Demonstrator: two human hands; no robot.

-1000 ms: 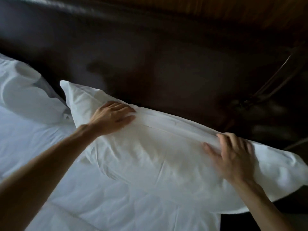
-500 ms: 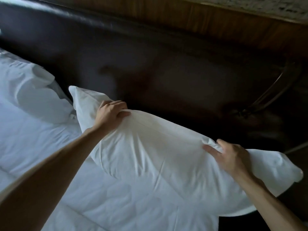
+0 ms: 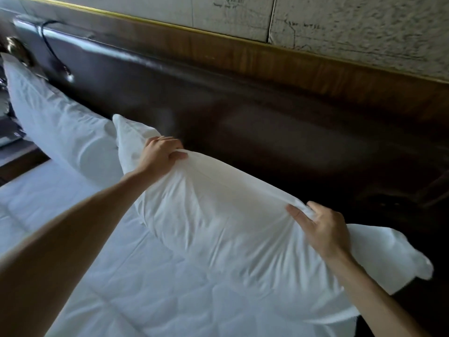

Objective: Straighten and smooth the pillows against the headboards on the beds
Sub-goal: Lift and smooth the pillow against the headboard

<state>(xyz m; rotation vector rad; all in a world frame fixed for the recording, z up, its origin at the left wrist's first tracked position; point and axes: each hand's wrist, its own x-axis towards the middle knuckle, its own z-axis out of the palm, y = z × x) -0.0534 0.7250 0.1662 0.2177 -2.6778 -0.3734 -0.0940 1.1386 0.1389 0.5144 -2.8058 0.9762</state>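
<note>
Right now I have both hands on the white pillow (image 3: 218, 215), which lies lengthwise in front of the dark headboard (image 3: 243, 113), its long top edge raised toward the far side. My left hand (image 3: 159, 154) is clenched over that top edge near the pillow's left end, fingers curled down the far side and thumb pressing on the near face, with fabric bunched in the grip. My right hand (image 3: 323, 229) pinches a fold of the cover farther right along the same edge; the thumb lies on the near face and the fingers wrap behind, so the cloth is gathered between them. The pillow's right corner (image 3: 413, 261) hangs loose past the right edge of the bed, over dark floor. Its lower side rests on the white quilted bedcover (image 3: 121, 288). To the left, a second white pillow (image 3: 60, 127) leans against the headboard, touching the left corner of the one I hold. Above the headboard runs a wooden panel (image 3: 267, 62), and a dark cord (image 3: 49, 45) hangs at far left.
</note>
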